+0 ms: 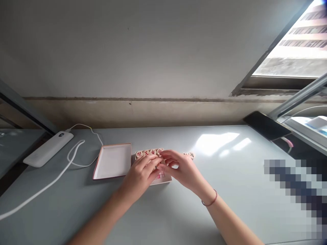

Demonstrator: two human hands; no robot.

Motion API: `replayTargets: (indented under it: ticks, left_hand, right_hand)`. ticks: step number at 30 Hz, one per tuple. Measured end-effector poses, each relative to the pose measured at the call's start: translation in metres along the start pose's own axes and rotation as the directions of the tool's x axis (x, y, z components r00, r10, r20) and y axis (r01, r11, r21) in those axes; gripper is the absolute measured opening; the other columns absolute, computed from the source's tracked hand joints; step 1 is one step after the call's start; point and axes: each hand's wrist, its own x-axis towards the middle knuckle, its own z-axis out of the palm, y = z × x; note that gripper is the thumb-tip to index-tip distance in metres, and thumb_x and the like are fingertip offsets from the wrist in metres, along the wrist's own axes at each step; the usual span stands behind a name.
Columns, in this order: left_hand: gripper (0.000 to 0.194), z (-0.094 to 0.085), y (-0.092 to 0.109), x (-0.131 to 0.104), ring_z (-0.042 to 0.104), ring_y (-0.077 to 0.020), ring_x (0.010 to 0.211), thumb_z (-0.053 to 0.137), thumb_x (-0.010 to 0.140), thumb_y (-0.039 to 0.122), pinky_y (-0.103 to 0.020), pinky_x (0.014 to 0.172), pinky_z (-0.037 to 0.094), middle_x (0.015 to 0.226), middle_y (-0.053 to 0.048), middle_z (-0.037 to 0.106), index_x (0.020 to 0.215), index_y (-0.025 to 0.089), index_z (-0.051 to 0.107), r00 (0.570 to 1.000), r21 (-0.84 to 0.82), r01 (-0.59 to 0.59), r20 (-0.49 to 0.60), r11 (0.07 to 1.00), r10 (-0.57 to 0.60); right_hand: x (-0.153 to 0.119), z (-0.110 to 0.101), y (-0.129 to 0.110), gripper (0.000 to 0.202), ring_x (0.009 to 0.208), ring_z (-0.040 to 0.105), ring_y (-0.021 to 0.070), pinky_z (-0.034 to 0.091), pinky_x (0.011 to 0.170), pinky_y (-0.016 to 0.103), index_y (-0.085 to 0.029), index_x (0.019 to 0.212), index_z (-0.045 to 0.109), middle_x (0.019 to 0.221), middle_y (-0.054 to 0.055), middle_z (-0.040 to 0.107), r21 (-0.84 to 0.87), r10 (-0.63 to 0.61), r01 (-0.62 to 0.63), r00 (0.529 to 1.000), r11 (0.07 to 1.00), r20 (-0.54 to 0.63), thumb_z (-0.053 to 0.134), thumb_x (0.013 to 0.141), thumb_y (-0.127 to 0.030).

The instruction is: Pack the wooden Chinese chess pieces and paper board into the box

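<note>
A small open box [168, 179] stands in the middle of the grey desk, with a row of round xiangqi pieces [146, 153] with red characters along its far side. My left hand [142, 170] reaches over the box from the left, its fingers together and their tips over the pieces. From the right, my right hand [180, 166] curls its thumb and fingers against my left fingertips; whatever lies between them is hidden. More round pieces [191, 155] lie on the desk just beyond my right hand, partly covered by it.
An empty box lid [113, 161] lies left of the box. A white power bank [48, 148] and white cable [60, 177] are at the left. A black phone [267, 126] rests at the back right, near a metal frame [301, 97]. A blurred patch covers the right edge.
</note>
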Motion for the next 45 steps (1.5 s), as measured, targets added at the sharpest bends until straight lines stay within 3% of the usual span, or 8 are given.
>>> replayTargets:
  ticks: [6,11,18,22,26,32,36,45]
  left_hand:
    - [0.009,0.005,0.005,0.002,0.063,-0.0165,0.09,0.053,0.086,0.012,-0.033,0.087,0.045,0.097,-0.003,0.065,0.085,0.02,0.058,0.999,-0.04,0.026,0.046,0.999,-0.024]
    - [0.017,0.011,0.012,0.008,0.061,-0.0159,0.085,0.054,0.086,0.013,-0.037,0.086,0.034,0.084,0.002,0.07,0.07,0.019,0.056,0.982,0.067,-0.042,0.187,0.997,0.029]
    - [0.012,0.016,0.006,0.007,0.056,-0.0168,0.088,0.055,0.088,0.015,-0.04,0.086,0.027,0.085,0.003,0.071,0.081,0.02,0.063,0.969,0.215,-0.148,0.228,0.965,0.098]
    - [0.013,0.018,0.006,0.007,0.054,-0.0182,0.091,0.055,0.087,0.013,-0.039,0.082,0.03,0.093,0.0,0.068,0.08,0.021,0.063,0.967,0.28,-0.163,0.234,0.946,0.098]
    - [0.006,0.008,0.002,0.009,0.053,-0.0214,0.099,0.058,0.087,0.025,-0.039,0.084,0.033,0.103,-0.003,0.065,0.09,0.023,0.063,0.974,0.268,-0.105,0.22,0.958,0.046]
    - [0.039,-0.011,-0.019,0.0,0.042,-0.0305,0.121,0.06,0.082,0.049,-0.048,0.097,0.033,0.127,-0.01,0.054,0.111,0.023,0.058,0.958,0.257,0.025,0.269,0.966,-0.097]
    - [0.052,-0.01,-0.029,-0.007,0.038,-0.0334,0.128,0.06,0.081,0.052,-0.057,0.104,0.027,0.136,-0.012,0.048,0.124,0.024,0.051,0.94,0.269,0.069,0.306,0.961,-0.153]
    - [0.059,-0.005,-0.033,-0.012,0.046,-0.0301,0.123,0.058,0.081,0.053,-0.059,0.107,0.023,0.135,-0.012,0.049,0.131,0.026,0.045,0.915,0.259,0.145,0.331,0.955,-0.229]
  right_hand:
    - [0.002,-0.019,0.016,0.034,0.076,0.067,0.0188,0.058,0.065,0.031,-0.019,0.093,0.062,0.095,0.009,0.068,0.108,0.132,-0.11,0.965,0.988,-0.228,0.064,0.078,-0.049]
    - [0.0,-0.025,0.02,0.034,0.073,0.067,0.0175,0.057,0.058,0.027,-0.019,0.094,0.062,0.1,0.009,0.067,0.136,0.174,-0.144,0.954,0.98,-0.245,0.065,0.078,-0.048]
    - [-0.002,-0.019,0.016,0.027,0.069,0.063,0.0145,0.059,0.06,0.028,-0.019,0.094,0.063,0.091,0.006,0.067,0.028,0.103,-0.1,0.978,0.995,-0.182,0.061,0.081,-0.044]
    - [-0.003,-0.019,0.015,0.02,0.074,0.062,0.0142,0.058,0.06,0.027,-0.021,0.093,0.064,0.099,0.006,0.064,-0.07,0.026,-0.038,0.987,0.997,-0.16,0.057,0.084,-0.037]
    - [-0.009,-0.018,0.011,0.016,0.067,0.06,0.0097,0.058,0.065,0.029,-0.026,0.096,0.065,0.112,0.005,0.057,-0.268,-0.064,0.057,0.998,0.962,-0.015,0.055,0.085,-0.028]
    - [-0.011,-0.009,0.012,0.02,0.073,0.057,0.0138,0.051,0.067,0.03,-0.025,0.097,0.062,0.092,0.003,0.061,-0.52,-0.143,0.197,0.979,0.831,0.142,0.055,0.083,-0.012]
    - [-0.008,-0.005,0.014,0.013,0.072,0.055,0.0154,0.048,0.063,0.028,-0.021,0.086,0.057,0.086,0.002,0.058,-0.603,-0.134,0.205,0.978,0.771,0.161,0.061,0.078,-0.011]
    - [-0.006,0.001,0.019,0.01,0.067,0.054,0.0149,0.046,0.059,0.027,-0.021,0.084,0.055,0.086,0.003,0.056,-0.704,-0.158,0.208,0.978,0.678,0.137,0.053,0.082,-0.011]
